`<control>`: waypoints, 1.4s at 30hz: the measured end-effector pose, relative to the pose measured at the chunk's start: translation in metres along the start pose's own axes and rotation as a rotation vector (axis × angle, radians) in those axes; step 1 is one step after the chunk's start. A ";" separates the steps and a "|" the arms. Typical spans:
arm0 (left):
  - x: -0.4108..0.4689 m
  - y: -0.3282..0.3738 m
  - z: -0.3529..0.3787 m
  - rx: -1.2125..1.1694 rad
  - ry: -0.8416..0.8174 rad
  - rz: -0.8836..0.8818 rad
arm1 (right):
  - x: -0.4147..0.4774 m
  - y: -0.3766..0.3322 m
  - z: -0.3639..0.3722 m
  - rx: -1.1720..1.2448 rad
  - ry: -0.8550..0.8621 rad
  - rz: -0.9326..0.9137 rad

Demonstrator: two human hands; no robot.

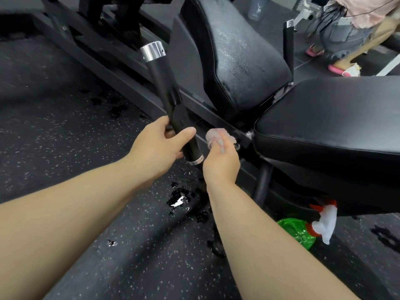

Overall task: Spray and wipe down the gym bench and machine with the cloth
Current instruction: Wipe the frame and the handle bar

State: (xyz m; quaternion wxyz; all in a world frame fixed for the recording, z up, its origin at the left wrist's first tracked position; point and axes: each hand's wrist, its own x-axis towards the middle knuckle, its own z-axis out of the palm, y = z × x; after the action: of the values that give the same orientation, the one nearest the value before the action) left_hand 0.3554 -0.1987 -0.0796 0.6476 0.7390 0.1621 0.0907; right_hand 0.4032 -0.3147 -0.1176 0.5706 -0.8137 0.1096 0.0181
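Wiping goes best with the handle (173, 102) braced — left hand (159, 146) has its grip wrapped round the lower end, while right hand (220, 159) keeps a bunched pink cloth (214, 136) pinched against the frame joint at 3 o'clock of it. Short strokes suit this tight gap beside the seat pad (324, 118). Open floor lies toward 8 o'clock; spray bottle (300, 231) rests at 5 o'clock, under the pad's edge

Tight squeeze by the handle

Handle bar (171, 100) and seat pad (324, 118) crowd the frame rail (216, 118); floor (65, 126) left lies open.
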 end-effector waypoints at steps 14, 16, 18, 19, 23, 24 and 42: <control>0.002 -0.001 -0.006 0.093 -0.035 0.067 | 0.008 0.015 -0.005 0.211 -0.178 -0.062; 0.002 -0.001 -0.007 0.079 -0.045 0.057 | 0.030 0.014 -0.010 0.068 -0.075 -0.091; 0.001 -0.001 -0.007 0.048 -0.053 0.050 | 0.042 0.009 -0.010 0.027 0.038 -0.051; 0.001 -0.001 -0.006 0.039 -0.058 0.050 | 0.044 0.003 -0.008 0.036 0.079 -0.016; 0.002 -0.002 -0.006 0.017 -0.065 0.044 | 0.026 -0.025 -0.002 0.151 0.033 0.268; 0.002 -0.002 -0.006 0.008 -0.065 0.043 | 0.012 -0.025 -0.002 0.167 -0.021 0.272; 0.009 -0.011 -0.009 -0.070 -0.140 0.090 | 0.032 0.000 -0.011 0.510 0.055 0.554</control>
State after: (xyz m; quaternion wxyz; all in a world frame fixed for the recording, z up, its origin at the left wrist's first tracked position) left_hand 0.3589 -0.1861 -0.0895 0.6779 0.7271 0.0799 0.0736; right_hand 0.4337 -0.3297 -0.1187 0.7251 -0.5852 0.3420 0.1221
